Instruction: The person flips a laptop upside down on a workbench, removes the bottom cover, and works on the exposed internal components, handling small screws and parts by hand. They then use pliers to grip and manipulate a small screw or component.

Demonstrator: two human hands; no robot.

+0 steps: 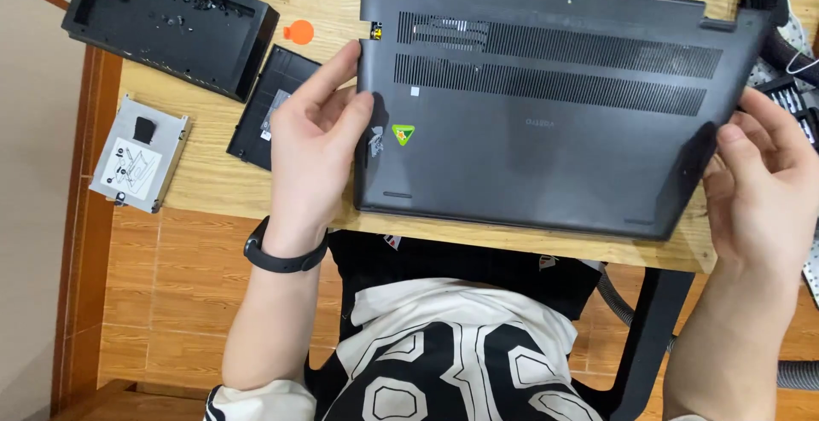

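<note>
A dark grey laptop (546, 122) lies bottom side up on the wooden table (213, 186), its two rows of vent slots facing me. My left hand (316, 144) grips its left edge, thumb on the underside near a small green sticker (403, 134). At the opposite side, my right hand (763, 186) holds the laptop's right edge with fingers curled around the corner. A black band sits on my left wrist (284, 255).
A black plastic tray-like cover (166, 20) lies at the back left. Beside it are a flat black panel (273, 105), an orange round piece (299, 32) and a silver drive bracket (138, 155). Tools and cables crowd the right edge (789, 71).
</note>
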